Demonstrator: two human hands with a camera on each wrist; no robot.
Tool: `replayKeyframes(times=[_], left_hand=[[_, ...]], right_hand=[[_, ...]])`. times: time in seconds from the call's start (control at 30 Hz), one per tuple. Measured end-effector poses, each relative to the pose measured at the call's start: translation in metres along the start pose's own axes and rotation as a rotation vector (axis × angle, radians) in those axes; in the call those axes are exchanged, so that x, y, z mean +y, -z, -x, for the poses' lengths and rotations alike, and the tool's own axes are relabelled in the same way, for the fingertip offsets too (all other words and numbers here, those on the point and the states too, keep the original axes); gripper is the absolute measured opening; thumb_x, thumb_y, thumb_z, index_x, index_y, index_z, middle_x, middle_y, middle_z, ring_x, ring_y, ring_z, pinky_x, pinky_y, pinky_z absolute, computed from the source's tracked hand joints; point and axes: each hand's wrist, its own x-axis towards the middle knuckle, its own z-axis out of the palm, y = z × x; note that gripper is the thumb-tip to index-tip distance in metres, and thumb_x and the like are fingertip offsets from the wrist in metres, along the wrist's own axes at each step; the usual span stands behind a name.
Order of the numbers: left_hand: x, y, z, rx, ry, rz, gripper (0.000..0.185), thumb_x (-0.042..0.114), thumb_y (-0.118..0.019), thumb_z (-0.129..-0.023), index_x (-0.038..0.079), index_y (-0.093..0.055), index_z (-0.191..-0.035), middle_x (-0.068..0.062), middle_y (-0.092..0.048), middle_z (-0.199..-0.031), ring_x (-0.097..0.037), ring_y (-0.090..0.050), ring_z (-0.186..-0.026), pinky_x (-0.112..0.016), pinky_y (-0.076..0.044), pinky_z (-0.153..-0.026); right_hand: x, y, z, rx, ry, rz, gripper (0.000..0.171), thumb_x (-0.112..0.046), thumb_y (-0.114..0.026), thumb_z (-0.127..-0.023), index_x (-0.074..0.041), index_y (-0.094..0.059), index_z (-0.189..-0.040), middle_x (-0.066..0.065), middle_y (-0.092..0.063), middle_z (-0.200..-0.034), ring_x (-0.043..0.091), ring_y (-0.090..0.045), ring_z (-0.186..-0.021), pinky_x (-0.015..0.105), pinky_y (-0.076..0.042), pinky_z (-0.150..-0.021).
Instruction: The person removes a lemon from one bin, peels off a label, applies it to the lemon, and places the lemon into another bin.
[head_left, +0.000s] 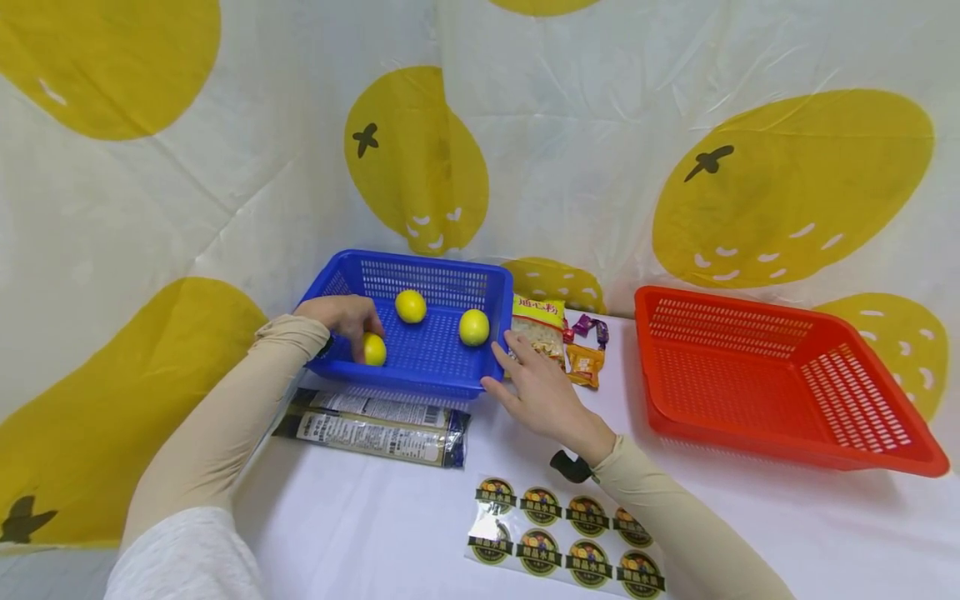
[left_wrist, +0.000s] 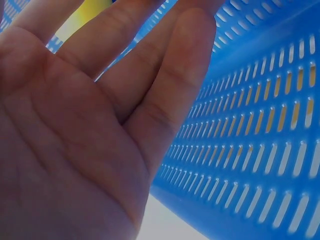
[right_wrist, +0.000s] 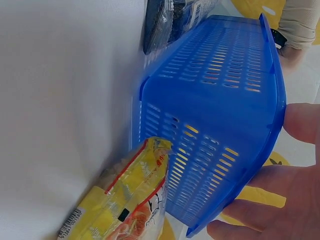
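A blue basket (head_left: pixel 420 379) with slotted walls holds three yellow lemons. My left hand (head_left: pixel 347 319) reaches over its left side and grips the front-left lemon (head_left: pixel 374 350), thumb and finger set about it. In the left wrist view the palm (left_wrist: pixel 65 130) faces the camera beside the slotted wall, and the grip itself is out of sight. Farther back lies a second lemon (head_left: pixel 410 307); a third lemon (head_left: pixel 474 327) rests near the right wall. Spread, nearly straight fingers of my right hand (head_left: pixel 542 392) touch the basket's right rim, thumb toward the front.
A red basket (head_left: pixel 720 408) stands at the right. Beside the blue basket are a yellow pasta bag (head_left: pixel 538 329), an orange packet (head_left: pixel 585 364) and purple-wrapped sweets (head_left: pixel 591 327). Dark long packages (head_left: pixel 375 427) lie in front of it. A sticker sheet (head_left: pixel 562 533) is near the front edge.
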Motion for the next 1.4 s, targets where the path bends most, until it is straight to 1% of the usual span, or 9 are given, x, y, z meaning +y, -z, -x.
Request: replayKeyframes(times=[0.13,0.4,0.53,0.7,0.83,0.93,1.03,1.2,1.4], left_hand=[[0.001,-0.001,0.0,0.0,0.005,-0.008,0.063,0.016,-0.093,-0.073,0.014,-0.07,-0.132,-0.011,-0.071,-0.133,-0.029,-0.065,-0.123,-0.053,-0.046,-0.112],[0.003,0.0,0.0,0.004,0.013,0.016,0.062,0.018,-0.095,-0.071,0.014,-0.072,-0.129,-0.011,-0.072,-0.131,-0.028,-0.066,-0.119,-0.054,-0.048,-0.11],[0.0,-0.001,-0.003,0.009,-0.002,0.019,0.061,0.018,-0.094,-0.071,0.012,-0.073,-0.129,-0.011,-0.073,-0.128,-0.027,-0.067,-0.116,-0.053,-0.049,-0.109],[-0.002,-0.003,-0.005,0.024,-0.026,0.01,0.062,0.019,-0.096,-0.069,0.011,-0.074,-0.126,-0.012,-0.074,-0.125,-0.029,-0.068,-0.115,-0.053,-0.051,-0.107],[-0.001,-0.004,-0.005,0.044,-0.021,0.016,0.062,0.024,-0.096,-0.068,0.012,-0.075,-0.125,-0.012,-0.074,-0.125,-0.028,-0.069,-0.114,-0.052,-0.051,-0.106],[0.001,-0.003,-0.003,0.057,-0.017,0.022,0.064,0.026,-0.097,-0.067,0.012,-0.074,-0.125,-0.011,-0.075,-0.123,-0.024,-0.071,-0.108,-0.049,-0.053,-0.104],[0.001,-0.001,0.0,0.075,-0.028,0.02,0.065,0.027,-0.096,-0.067,0.012,-0.074,-0.126,-0.01,-0.076,-0.121,-0.021,-0.071,-0.101,-0.048,-0.055,-0.1],[-0.001,0.003,0.004,0.116,-0.062,0.004,0.066,0.032,-0.096,-0.068,0.014,-0.074,-0.127,-0.005,-0.077,-0.12,-0.02,-0.068,-0.102,-0.048,-0.054,-0.101],[0.005,0.011,0.013,0.163,-0.093,-0.012,0.066,0.033,-0.095,-0.07,0.013,-0.073,-0.129,-0.002,-0.078,-0.116,-0.02,-0.067,-0.101,-0.044,-0.055,-0.098]], right_hand=[[0.0,0.0,0.0,-0.011,-0.004,0.0,0.067,-0.052,-0.05,-0.104,-0.008,-0.043,-0.155,0.02,-0.032,-0.166,0.043,-0.034,-0.152,0.062,-0.038,-0.116],[-0.001,0.001,0.001,-0.007,0.0,0.003,0.068,-0.053,-0.051,-0.104,-0.007,-0.044,-0.154,0.02,-0.032,-0.166,0.043,-0.034,-0.152,0.061,-0.038,-0.117],[0.0,0.001,0.001,-0.011,-0.002,0.004,0.068,-0.053,-0.05,-0.104,-0.008,-0.044,-0.154,0.02,-0.032,-0.166,0.043,-0.034,-0.152,0.061,-0.038,-0.117],[-0.001,0.001,0.001,-0.019,-0.006,0.005,0.068,-0.053,-0.05,-0.104,-0.008,-0.044,-0.155,0.02,-0.032,-0.166,0.043,-0.034,-0.152,0.061,-0.038,-0.117],[-0.002,0.003,0.002,-0.019,-0.006,-0.001,0.067,-0.052,-0.05,-0.104,-0.008,-0.044,-0.155,0.02,-0.032,-0.166,0.044,-0.034,-0.152,0.062,-0.038,-0.116],[-0.003,0.003,0.002,-0.023,-0.011,-0.004,0.067,-0.052,-0.049,-0.105,-0.008,-0.044,-0.155,0.02,-0.032,-0.166,0.043,-0.033,-0.153,0.062,-0.038,-0.116],[-0.003,0.004,0.002,-0.028,-0.016,-0.005,0.068,-0.053,-0.049,-0.105,-0.009,-0.043,-0.155,0.019,-0.031,-0.167,0.043,-0.032,-0.153,0.062,-0.037,-0.117],[-0.003,0.003,0.001,-0.027,-0.019,-0.009,0.068,-0.053,-0.049,-0.105,-0.008,-0.043,-0.155,0.019,-0.03,-0.167,0.043,-0.031,-0.154,0.062,-0.036,-0.118],[-0.001,0.002,0.002,-0.033,-0.029,-0.022,0.068,-0.053,-0.048,-0.105,-0.01,-0.041,-0.157,0.018,-0.027,-0.169,0.043,-0.03,-0.154,0.063,-0.035,-0.118]])
